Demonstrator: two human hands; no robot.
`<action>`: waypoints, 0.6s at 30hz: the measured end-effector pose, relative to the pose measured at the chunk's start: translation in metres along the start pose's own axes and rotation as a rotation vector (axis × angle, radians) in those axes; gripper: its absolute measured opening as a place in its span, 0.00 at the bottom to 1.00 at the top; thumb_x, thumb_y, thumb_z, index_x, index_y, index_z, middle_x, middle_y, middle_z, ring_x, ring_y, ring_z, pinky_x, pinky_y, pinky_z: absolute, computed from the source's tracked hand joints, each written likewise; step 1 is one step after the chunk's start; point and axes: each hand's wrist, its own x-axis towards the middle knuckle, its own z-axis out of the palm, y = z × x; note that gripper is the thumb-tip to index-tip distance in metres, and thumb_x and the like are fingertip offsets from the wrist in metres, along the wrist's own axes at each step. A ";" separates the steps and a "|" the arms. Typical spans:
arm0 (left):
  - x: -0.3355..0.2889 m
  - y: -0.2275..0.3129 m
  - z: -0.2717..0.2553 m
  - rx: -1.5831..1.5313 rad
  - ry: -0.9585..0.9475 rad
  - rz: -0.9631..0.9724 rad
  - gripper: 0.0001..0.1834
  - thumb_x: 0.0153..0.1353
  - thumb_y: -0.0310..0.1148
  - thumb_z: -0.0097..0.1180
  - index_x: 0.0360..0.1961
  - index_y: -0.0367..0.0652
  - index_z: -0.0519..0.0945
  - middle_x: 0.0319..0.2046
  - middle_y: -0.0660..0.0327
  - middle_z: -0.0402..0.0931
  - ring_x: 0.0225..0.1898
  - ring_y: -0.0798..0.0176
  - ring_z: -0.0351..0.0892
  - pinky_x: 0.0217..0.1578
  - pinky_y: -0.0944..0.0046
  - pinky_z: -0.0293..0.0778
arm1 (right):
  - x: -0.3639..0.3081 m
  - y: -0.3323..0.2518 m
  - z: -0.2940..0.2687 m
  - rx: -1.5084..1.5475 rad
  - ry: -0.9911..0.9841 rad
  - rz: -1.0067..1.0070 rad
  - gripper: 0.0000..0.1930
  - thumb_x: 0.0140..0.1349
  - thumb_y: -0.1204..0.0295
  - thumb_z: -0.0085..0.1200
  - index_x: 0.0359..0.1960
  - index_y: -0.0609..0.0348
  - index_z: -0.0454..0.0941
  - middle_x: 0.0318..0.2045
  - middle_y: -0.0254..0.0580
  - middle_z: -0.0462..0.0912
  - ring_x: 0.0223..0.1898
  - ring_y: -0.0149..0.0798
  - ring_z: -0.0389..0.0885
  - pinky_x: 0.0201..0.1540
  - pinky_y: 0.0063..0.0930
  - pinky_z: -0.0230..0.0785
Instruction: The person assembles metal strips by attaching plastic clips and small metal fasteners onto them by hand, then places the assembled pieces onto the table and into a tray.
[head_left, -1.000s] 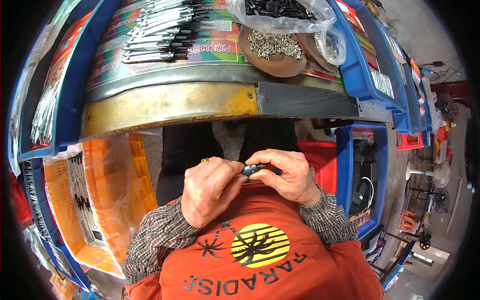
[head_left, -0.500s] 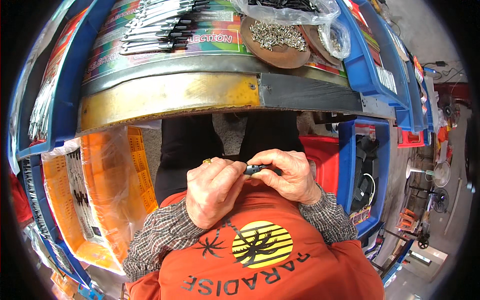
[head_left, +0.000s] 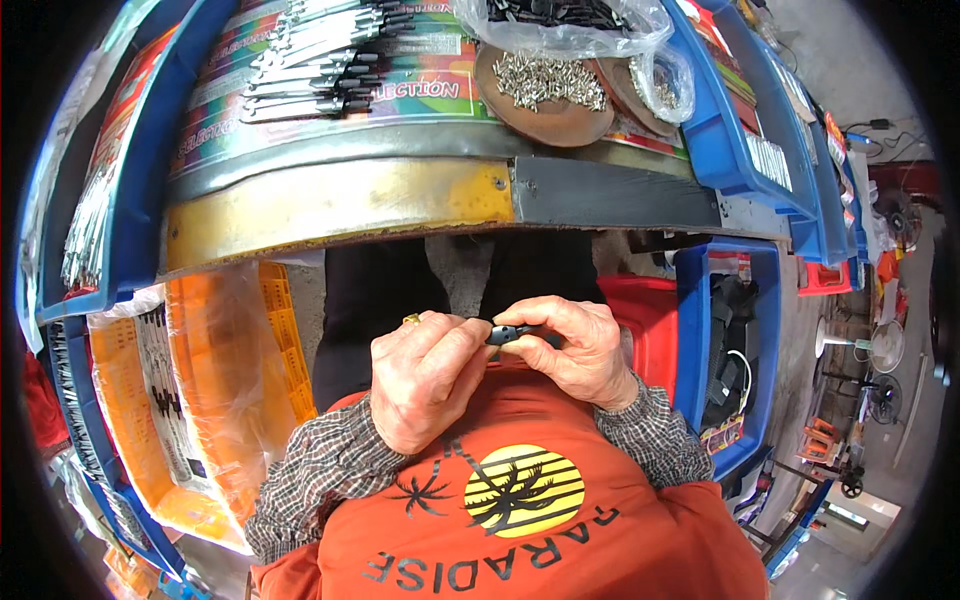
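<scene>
In front of my orange shirt, my left hand and my right hand meet with their fingertips pinched. Between them is a small dark grey piece with holes. A black end of it runs to the right under my right fingers. Most of the piece is covered, so its exact kind cannot be told. My left hand wears a yellow ring. On the bench beyond lies a pile of slim silver pieces with black ends. Beside it, a brown dish holds many tiny silver pins.
The bench edge runs across in front of my knees. A clear bag with black parts lies behind the dish. Blue bins flank the bench. An orange crate stands left, a blue crate right, beside a red seat.
The view has shifted slightly, so the bench sits a little lower in the picture. Both hands keep their pinch on the dark piece with hardly any movement.
</scene>
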 end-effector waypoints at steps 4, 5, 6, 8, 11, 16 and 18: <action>0.009 -0.001 -0.006 0.038 -0.010 0.046 0.14 0.43 0.20 0.66 0.33 0.40 0.78 0.26 0.59 0.78 0.24 0.58 0.78 0.24 0.63 0.72 | 0.013 -0.006 -0.011 -0.062 -0.034 -0.073 0.13 0.55 0.79 0.63 0.42 0.64 0.79 0.32 0.43 0.83 0.30 0.33 0.83 0.31 0.24 0.75; 0.012 -0.001 -0.008 0.036 -0.012 0.056 0.14 0.43 0.20 0.66 0.33 0.40 0.78 0.26 0.59 0.78 0.24 0.58 0.78 0.24 0.63 0.72 | 0.018 -0.009 -0.015 -0.074 -0.030 -0.088 0.13 0.55 0.79 0.63 0.42 0.64 0.79 0.32 0.43 0.83 0.30 0.33 0.83 0.31 0.24 0.75; 0.016 0.000 -0.012 0.053 -0.015 0.056 0.15 0.42 0.20 0.66 0.33 0.40 0.78 0.26 0.58 0.78 0.24 0.57 0.78 0.24 0.62 0.72 | 0.024 -0.013 -0.022 -0.089 -0.014 -0.084 0.13 0.54 0.79 0.63 0.42 0.64 0.79 0.31 0.43 0.83 0.29 0.33 0.82 0.31 0.23 0.75; 0.021 -0.001 -0.016 0.061 -0.003 0.065 0.14 0.42 0.20 0.66 0.33 0.40 0.78 0.26 0.58 0.77 0.24 0.57 0.78 0.24 0.62 0.72 | 0.035 -0.022 -0.032 -0.115 0.040 -0.089 0.13 0.52 0.80 0.64 0.41 0.64 0.79 0.28 0.41 0.81 0.27 0.32 0.81 0.29 0.22 0.73; 0.025 -0.003 -0.019 0.058 0.027 0.071 0.14 0.42 0.19 0.65 0.33 0.40 0.78 0.25 0.58 0.77 0.24 0.57 0.77 0.24 0.62 0.71 | 0.057 -0.025 -0.046 -0.395 0.218 -0.207 0.12 0.51 0.79 0.64 0.38 0.63 0.80 0.25 0.40 0.79 0.22 0.33 0.77 0.25 0.25 0.69; 0.030 -0.006 -0.024 0.098 0.077 0.026 0.13 0.43 0.18 0.65 0.31 0.40 0.79 0.24 0.59 0.77 0.21 0.59 0.75 0.23 0.63 0.70 | 0.087 -0.012 -0.065 -0.800 0.299 -0.231 0.12 0.52 0.78 0.63 0.39 0.64 0.80 0.33 0.42 0.79 0.35 0.39 0.76 0.31 0.30 0.71; 0.029 -0.007 -0.028 0.113 0.089 0.015 0.13 0.43 0.18 0.66 0.31 0.40 0.79 0.24 0.59 0.77 0.21 0.60 0.75 0.22 0.64 0.70 | 0.096 -0.008 -0.069 -0.876 0.329 -0.264 0.13 0.51 0.77 0.63 0.39 0.63 0.79 0.34 0.43 0.78 0.36 0.43 0.75 0.35 0.34 0.70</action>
